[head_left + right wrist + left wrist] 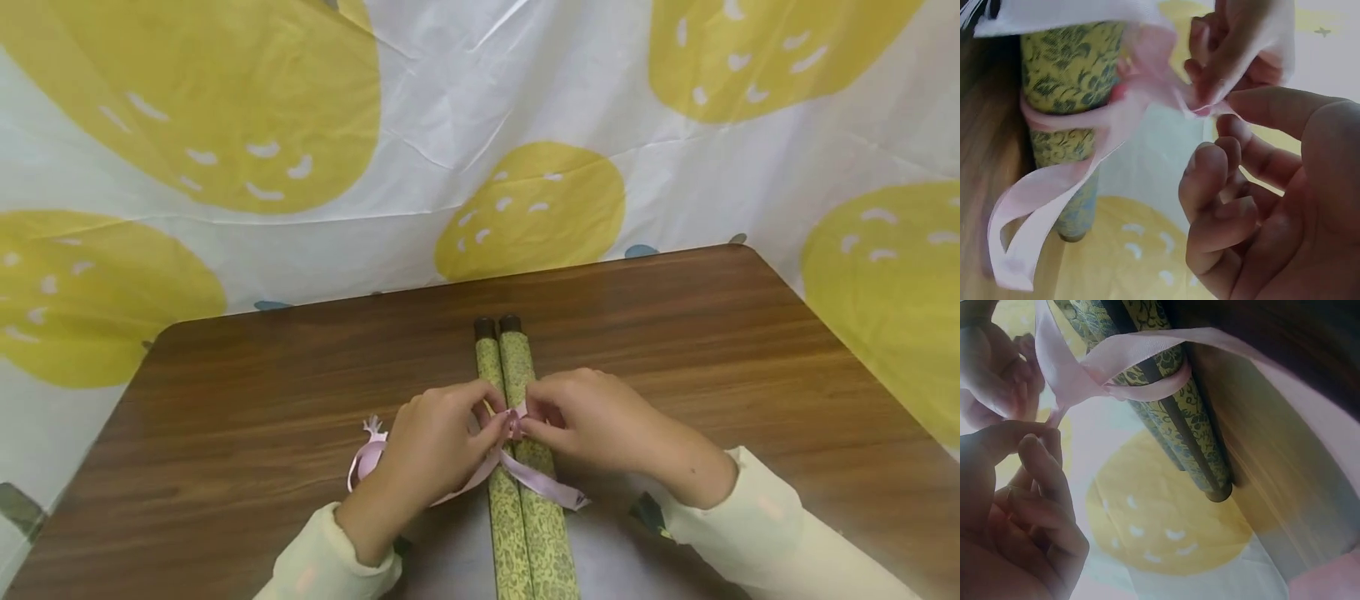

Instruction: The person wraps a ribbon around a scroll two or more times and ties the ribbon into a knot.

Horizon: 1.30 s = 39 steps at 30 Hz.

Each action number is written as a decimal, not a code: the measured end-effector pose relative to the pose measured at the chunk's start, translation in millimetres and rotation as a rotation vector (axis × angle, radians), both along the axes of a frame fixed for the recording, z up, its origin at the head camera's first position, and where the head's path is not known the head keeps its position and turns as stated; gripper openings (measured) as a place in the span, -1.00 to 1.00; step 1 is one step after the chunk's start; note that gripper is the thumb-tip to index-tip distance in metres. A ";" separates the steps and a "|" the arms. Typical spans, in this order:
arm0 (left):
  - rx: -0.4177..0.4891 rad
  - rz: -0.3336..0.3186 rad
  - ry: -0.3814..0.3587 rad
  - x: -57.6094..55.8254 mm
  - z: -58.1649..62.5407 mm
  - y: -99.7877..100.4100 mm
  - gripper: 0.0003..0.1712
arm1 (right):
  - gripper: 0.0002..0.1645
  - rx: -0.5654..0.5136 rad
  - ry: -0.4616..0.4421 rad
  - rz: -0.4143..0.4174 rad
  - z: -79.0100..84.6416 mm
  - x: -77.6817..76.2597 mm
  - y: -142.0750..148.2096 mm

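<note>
Two rolled scrolls in green-yellow floral cloth lie side by side, dark knobs at their far ends. A pink ribbon circles them, also seen as a band around the cloth in the right wrist view. Above the scrolls my left hand pinches the ribbon between thumb and index finger. Facing it, my right hand pinches the ribbon too, fingertips close to the left ones. One ribbon tail hangs over the right scroll; a longer length trails left under my left hand to a frayed end.
The scrolls rest on a brown wood-grain table with rounded far corners. Behind and beside it hangs a white cloth with large yellow fruit shapes. Pale sleeves cover both forearms.
</note>
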State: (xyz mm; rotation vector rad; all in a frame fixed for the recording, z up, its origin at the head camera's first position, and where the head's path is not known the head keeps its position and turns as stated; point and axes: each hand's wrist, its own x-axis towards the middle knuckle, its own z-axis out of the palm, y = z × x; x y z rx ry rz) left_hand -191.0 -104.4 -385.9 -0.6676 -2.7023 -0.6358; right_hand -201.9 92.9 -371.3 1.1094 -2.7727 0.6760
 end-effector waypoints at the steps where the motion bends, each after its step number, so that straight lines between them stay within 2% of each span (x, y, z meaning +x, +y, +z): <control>1: 0.000 0.004 0.002 0.2 0.3 -0.7 -0.92 | -0.73 0.005 0.000 0.020 0.3 2.1 -1.2; 5: 0.012 0.010 0.011 0.2 0.3 -3.3 -0.94 | -0.71 0.049 0.026 0.103 -3.8 11.6 -8.1; 8: 0.022 0.009 0.024 0.3 2.7 -6.1 -0.93 | -0.71 0.111 0.040 0.120 -7.1 17.6 -13.7; 12: 0.020 0.011 0.036 0.8 3.8 -4.5 -0.91 | -0.71 0.196 0.052 0.075 -13.1 24.3 -14.0; 17: 0.003 0.018 0.036 0.9 5.6 -3.0 -0.91 | -0.52 0.250 0.107 -0.017 -21.0 27.0 -11.7; 21: -0.008 0.019 0.044 0.1 6.2 -2.9 -0.92 | -0.39 0.254 0.124 -0.080 -24.0 26.0 -10.7; 27: 0.011 0.016 0.049 -0.6 4.9 -4.5 -0.92 | -0.79 0.207 0.081 -0.019 -24.1 27.4 -10.2; 33: 0.027 0.004 0.042 -1.8 5.0 -4.5 -0.91 | -0.69 0.143 0.114 0.010 -22.4 31.6 1.5; 39: 0.033 0.001 0.031 -2.6 5.2 -4.6 -0.92 | -0.68 0.134 0.106 -0.019 -26.5 35.3 18.7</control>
